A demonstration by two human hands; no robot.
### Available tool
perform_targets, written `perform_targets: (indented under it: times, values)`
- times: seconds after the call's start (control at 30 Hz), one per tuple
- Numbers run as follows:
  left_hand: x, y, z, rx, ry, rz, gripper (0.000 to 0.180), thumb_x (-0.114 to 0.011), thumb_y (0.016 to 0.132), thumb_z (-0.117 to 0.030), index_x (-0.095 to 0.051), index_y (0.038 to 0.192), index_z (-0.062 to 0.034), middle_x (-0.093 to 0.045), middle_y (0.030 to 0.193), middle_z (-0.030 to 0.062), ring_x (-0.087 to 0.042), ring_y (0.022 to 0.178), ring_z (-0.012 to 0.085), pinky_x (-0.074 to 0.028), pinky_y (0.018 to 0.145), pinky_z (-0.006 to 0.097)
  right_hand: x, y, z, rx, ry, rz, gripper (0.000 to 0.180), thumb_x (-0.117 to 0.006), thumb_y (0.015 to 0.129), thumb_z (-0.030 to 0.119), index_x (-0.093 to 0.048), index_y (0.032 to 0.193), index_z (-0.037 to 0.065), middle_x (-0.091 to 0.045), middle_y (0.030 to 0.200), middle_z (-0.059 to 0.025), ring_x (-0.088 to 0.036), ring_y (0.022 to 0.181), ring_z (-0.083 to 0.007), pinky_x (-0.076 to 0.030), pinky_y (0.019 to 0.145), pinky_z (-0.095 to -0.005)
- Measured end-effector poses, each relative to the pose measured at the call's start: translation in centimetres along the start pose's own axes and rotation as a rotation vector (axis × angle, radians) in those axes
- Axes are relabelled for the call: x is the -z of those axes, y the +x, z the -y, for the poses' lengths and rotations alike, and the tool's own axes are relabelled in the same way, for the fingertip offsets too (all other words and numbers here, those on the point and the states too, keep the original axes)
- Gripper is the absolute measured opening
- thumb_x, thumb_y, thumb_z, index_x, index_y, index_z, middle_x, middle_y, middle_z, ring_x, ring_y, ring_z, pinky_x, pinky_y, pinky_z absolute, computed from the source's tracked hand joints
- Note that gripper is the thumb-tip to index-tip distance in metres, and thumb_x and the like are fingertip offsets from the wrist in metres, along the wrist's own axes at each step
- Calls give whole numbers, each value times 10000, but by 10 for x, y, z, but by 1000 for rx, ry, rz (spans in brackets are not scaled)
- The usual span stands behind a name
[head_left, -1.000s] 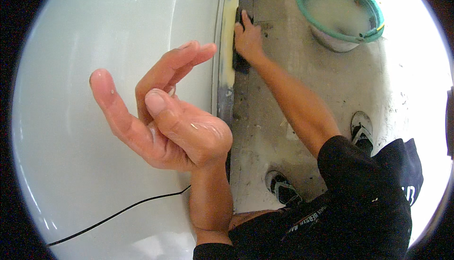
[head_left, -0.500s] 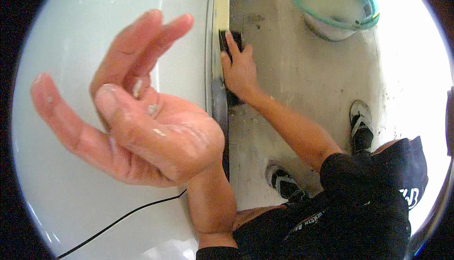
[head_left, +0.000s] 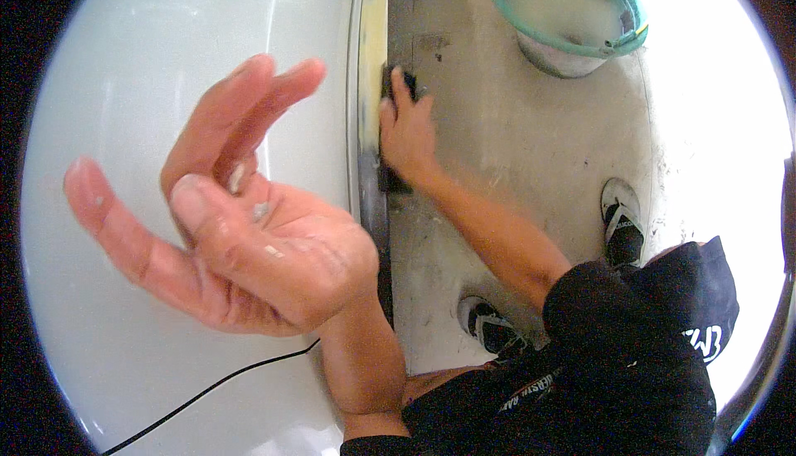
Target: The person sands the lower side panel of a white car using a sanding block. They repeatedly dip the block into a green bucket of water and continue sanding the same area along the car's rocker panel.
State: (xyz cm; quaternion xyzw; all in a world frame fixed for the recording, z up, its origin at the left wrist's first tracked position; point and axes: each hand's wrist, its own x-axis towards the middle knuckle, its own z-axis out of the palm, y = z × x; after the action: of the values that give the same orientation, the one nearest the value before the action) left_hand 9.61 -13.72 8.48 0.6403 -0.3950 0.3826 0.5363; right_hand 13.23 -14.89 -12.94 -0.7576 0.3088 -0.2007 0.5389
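My left hand (head_left: 249, 224) is raised over a glossy white car body panel (head_left: 315, 16), palm turned up. Its fingers are bent but spread apart, nothing shows between them, and pale flecks stick to the skin. On the panel's side, my right hand (head_left: 408, 137) presses a long black sanding block (head_left: 396, 181) flat with outstretched fingers. Beside the block, a strip of yellowish filler (head_left: 373, 50) runs along the panel's edge, with dark and grey bare patches around it. The block's working face is hidden.
A green-rimmed bucket (head_left: 531, 29) of cloudy water stands on the stained concrete floor (head_left: 489, 116) at the far right. A black cable (head_left: 207, 385) lies across the panel at the lower left. My feet in flip-flops (head_left: 622, 215) are on the floor at right.
My right hand and the block have moved slightly down along the panel's side. The whole view has shifted a little; my left hand keeps its pose.
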Motion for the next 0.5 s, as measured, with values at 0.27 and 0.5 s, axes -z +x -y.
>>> perform_targets:
  times: [0.27,0.5]
  values:
    - [-4,0,-3,4,45,-65,510,-378,896,-104,-276,1365,68,-577,881,415,-643,739,500,-608,634,533,2,35,-12,-23,88,-43,537,-490,942,287,-365,1448,157,-434,1105,-348,-548,918,-490,-452,881,-507]
    - [2,2,-1,-49,-32,-32,523,-376,901,-104,-254,1368,96,-589,882,391,-649,760,470,-614,618,521,-8,75,-14,9,137,-25,550,-506,923,262,-364,1451,202,-429,1104,-331,-513,1028,-505,-433,919,-499]
